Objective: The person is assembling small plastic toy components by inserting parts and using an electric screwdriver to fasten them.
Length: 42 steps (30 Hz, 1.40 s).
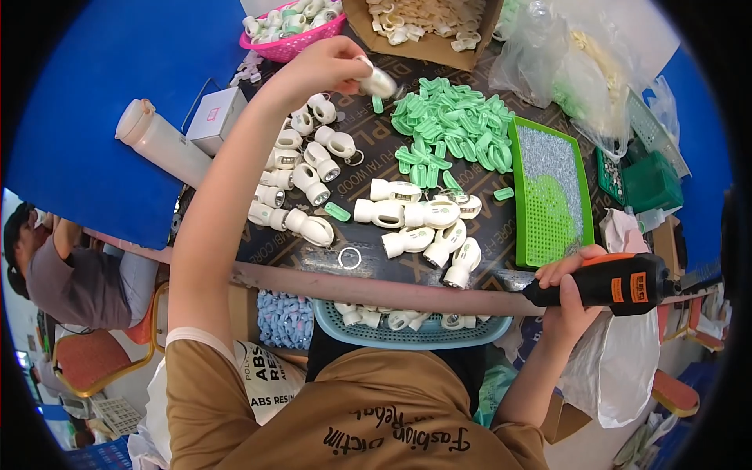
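Note:
My left hand (325,66) reaches to the far side of the table, its fingers closed round the end of a small white flashlight (381,81), slightly blurred. In my right hand (570,286), by the table's near right edge, lies a black and orange electric screwdriver (607,283), its tip pointing left. White flashlights (311,185) with rings lie beneath my left forearm. Another group of white flashlights (435,215) rests in the middle. Behind them spreads a heap of green translucent plastic pieces (454,117). A green tray (521,196) holding small silvery screws stands right of the heap.
A pink basket (301,39) of white parts and a cardboard box (435,56) of cream parts stand at the back. A white bottle (160,141) lies left. Below the table edge is a blue basket (415,335) of flashlights. Another person (78,270) sits at the left.

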Tool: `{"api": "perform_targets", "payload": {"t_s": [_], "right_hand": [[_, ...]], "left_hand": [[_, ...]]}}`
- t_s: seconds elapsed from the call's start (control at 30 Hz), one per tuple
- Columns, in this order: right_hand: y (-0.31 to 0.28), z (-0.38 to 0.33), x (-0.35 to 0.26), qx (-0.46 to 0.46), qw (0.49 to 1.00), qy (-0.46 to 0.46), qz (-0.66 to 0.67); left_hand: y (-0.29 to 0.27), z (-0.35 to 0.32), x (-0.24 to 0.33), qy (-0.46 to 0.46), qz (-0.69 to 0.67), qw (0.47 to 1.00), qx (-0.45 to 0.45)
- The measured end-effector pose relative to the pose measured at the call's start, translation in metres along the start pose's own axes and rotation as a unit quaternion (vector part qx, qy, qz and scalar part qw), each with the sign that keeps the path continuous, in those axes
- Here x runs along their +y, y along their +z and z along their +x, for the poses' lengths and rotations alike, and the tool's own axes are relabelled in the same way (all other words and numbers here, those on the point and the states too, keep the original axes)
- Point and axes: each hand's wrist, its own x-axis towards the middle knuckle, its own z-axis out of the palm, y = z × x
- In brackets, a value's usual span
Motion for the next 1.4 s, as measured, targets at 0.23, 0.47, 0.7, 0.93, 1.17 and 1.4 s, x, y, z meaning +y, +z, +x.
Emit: {"api": "perform_targets", "payload": {"t_s": [0.23, 0.47, 0.7, 0.93, 1.17, 1.4], "right_hand": [[0.008, 0.004, 0.0, 0.028, 0.999, -0.031, 0.025], [0.001, 0.035, -0.032, 0.002, 0.986, -0.059, 0.154], [-0.028, 0.078, -0.029, -0.008, 0.988, -0.062, 0.141], [-0.023, 0.105, 0.003, 0.105, 0.992, -0.071, 0.0], [-0.033, 0.119, 0.028, 0.085, 0.991, -0.089, -0.042], [-0.036, 0.124, 0.035, 0.1, 0.991, -0.074, -0.043]], "left_hand": [[0.067, -0.091, 0.018, -0.043, -0.595, 0.797, -0.1], [0.138, -0.157, 0.008, -0.107, -0.709, 0.67, -0.192], [0.164, -0.172, 0.008, -0.197, -0.748, 0.609, -0.174], [0.168, -0.178, -0.004, -0.101, -0.744, 0.629, -0.199], [0.175, -0.184, -0.001, -0.065, -0.576, 0.797, -0.168], [0.176, -0.177, -0.002, -0.089, -0.622, 0.761, -0.162]]}}
